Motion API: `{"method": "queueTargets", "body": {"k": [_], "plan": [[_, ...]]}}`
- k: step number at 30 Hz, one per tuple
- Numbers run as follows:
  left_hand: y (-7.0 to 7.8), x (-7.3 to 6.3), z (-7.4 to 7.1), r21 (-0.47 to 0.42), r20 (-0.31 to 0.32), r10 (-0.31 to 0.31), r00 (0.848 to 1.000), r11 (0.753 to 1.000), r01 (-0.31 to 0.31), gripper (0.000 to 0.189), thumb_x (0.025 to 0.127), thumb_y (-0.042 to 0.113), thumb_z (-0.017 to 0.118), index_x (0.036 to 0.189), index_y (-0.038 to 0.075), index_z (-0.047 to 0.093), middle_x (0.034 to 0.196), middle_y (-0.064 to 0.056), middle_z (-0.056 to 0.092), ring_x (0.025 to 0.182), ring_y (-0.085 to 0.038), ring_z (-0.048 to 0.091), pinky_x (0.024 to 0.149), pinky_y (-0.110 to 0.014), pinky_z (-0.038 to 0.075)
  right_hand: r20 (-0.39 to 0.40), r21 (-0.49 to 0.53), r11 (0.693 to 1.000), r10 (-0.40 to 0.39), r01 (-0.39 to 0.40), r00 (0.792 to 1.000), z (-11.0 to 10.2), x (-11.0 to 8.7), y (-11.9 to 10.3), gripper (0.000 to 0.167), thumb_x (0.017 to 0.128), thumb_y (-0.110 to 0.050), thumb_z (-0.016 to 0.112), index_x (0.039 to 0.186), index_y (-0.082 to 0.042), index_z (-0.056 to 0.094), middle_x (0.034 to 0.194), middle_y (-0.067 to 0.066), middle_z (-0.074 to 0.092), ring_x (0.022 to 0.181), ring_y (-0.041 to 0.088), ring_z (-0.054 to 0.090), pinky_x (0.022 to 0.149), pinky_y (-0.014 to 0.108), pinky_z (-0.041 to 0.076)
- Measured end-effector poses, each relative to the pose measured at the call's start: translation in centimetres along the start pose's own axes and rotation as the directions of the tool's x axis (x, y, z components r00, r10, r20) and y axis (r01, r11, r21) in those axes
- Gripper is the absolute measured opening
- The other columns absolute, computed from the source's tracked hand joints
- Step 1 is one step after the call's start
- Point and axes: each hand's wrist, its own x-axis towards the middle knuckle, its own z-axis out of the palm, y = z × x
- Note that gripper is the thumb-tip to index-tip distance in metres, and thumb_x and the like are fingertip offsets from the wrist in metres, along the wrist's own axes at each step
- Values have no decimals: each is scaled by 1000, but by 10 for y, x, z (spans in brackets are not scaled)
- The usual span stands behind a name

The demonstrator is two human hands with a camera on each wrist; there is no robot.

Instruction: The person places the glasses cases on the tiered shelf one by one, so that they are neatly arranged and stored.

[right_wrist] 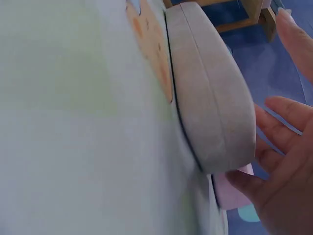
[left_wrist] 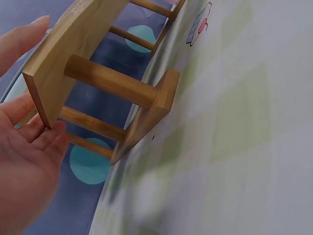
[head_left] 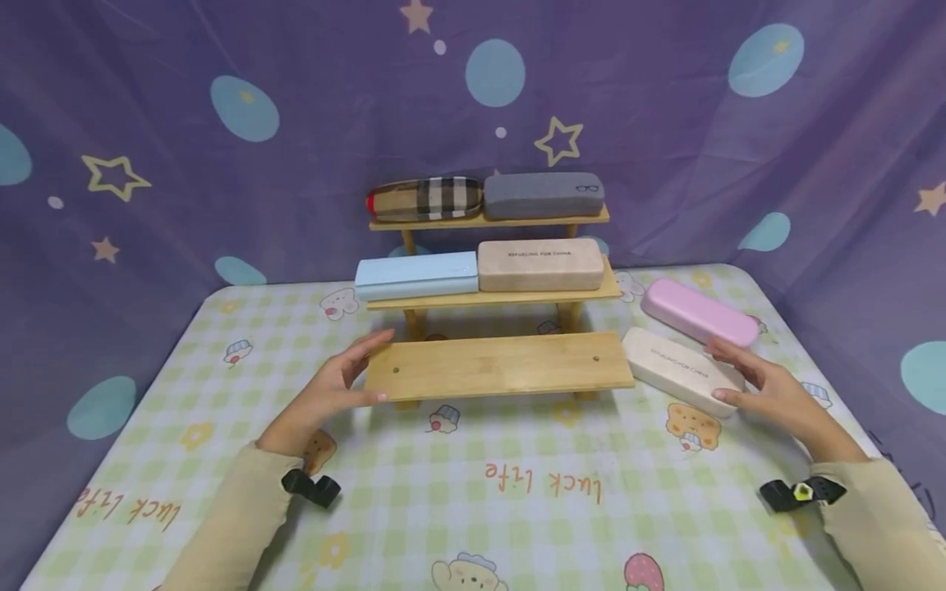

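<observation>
Holds with the left hand (head_left: pixel 332 382) the 9 o'clock end of the bottom board (head_left: pixel 510 365), with the grip closed about it: thumb by the front edge, fingers curled at the back corner. Has the right hand (head_left: pixel 776 394) placed around the 4 o'clock end of the white case (head_left: pixel 683 369), with the grip open and the thumb apart; cannot tell exactly if touching with some finger.

Has this white case flat on the counter (head_left: pixel 547 525), slanting, just beside the 3 o'clock end of the bottom board, with small printed letters on top. Just behind it, at 12 o'clock, see a pink case (head_left: pixel 698 313), slanting almost in the same way.

Has in front, at 12 o'clock, a wooden rack (head_left: pixel 458 363) with three boards rising like steps. On the middle board, see a light blue case (head_left: pixel 417 276) toward 9 o'clock and a beige case (head_left: pixel 542 267) toward 3 o'clock, side by side. On the top board, see a checked case (head_left: pixel 436 199) with red end toward 9 o'clock, and next to it, toward 3 o'clock, a grey case (head_left: pixel 543 195) with a small glasses drawing.

Wears beige sleeves (head_left: pixel 229 521) and a black strap (head_left: pixel 312 490) at each wrist. Behind, at 12 o'clock, see a purple curtain (head_left: pixel 369 49) with stars.
</observation>
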Motion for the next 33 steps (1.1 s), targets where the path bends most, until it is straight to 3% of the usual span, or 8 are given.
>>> {"method": "queueTargets", "body": {"k": [3, 10, 14, 18, 20, 28, 33], "plan": [[-2, 0, -1, 1, 9, -7, 1000, 1000, 7, 79, 78, -7, 69, 146, -1, 30, 154, -19, 19, 140, -34, 15, 110, -56, 8, 20, 15, 1000, 18, -18, 1000, -1, -3, 4, 71, 81, 2, 69, 143, 1, 35, 129, -28, 49, 121, -17, 33, 90, 1, 28], [-4, 0, -1, -23, 18, -12, 1000, 1000, 12, 82, 77, -6, 71, 147, -1, 28, 155, -21, 13, 142, -35, 8, 110, -57, 6, 86, 93, 991, 85, -93, 993, -4, -10, 5, 83, 80, 3, 70, 150, -7, 25, 137, -24, 41, 120, -18, 30, 91, 1, 29], [-6, 1, -1, -50, 22, -17, 1000, 999, 18, 83, 77, -6, 71, 147, 0, 28, 155, -20, 14, 142, -25, 13, 115, -36, 16, 137, 150, 982, 90, -111, 986, -3, -11, 5, 90, 77, 6, 70, 151, -8, 20, 145, -16, 30, 124, -16, 24, 94, 1, 26], [-10, 2, 0, -121, 23, 2, 1000, 993, 1, 83, 76, -9, 70, 147, -3, 27, 153, -23, 17, 135, -8, 30, 104, -13, 29, 141, 184, 979, 63, -88, 988, -2, -10, 8, 90, 76, 9, 69, 150, -5, 20, 144, -15, 30, 125, -16, 24, 95, 1, 26], [-10, 2, 1, -151, 23, 8, 1000, 989, -4, 84, 75, -10, 70, 146, -5, 26, 152, -25, 18, 130, -4, 36, 102, -14, 32, 135, 213, 974, 50, -78, 990, -1, -10, 11, 90, 76, 11, 68, 150, -4, 20, 141, -17, 33, 124, -16, 28, 94, 2, 28], [-12, 2, 1, -209, 28, 0, 1000, 978, 6, 84, 75, -8, 71, 146, -5, 26, 153, -24, 18, 131, -4, 35, 103, -16, 33, 141, 283, 956, 41, -80, 989, 2, -12, 21, 90, 76, 15, 64, 150, -3, 16, 141, -20, 30, 123, -17, 29, 94, 2, 26], [-15, 1, -1, -231, 37, 19, 999, 973, -10, 84, 75, -11, 70, 146, -6, 25, 152, -25, 17, 131, -5, 37, 102, -17, 35, 156, 260, 954, 111, -149, 982, 2, -12, 21, 90, 79, 10, 65, 151, -6, 15, 141, -17, 28, 121, -18, 29, 94, 1, 25]]}}
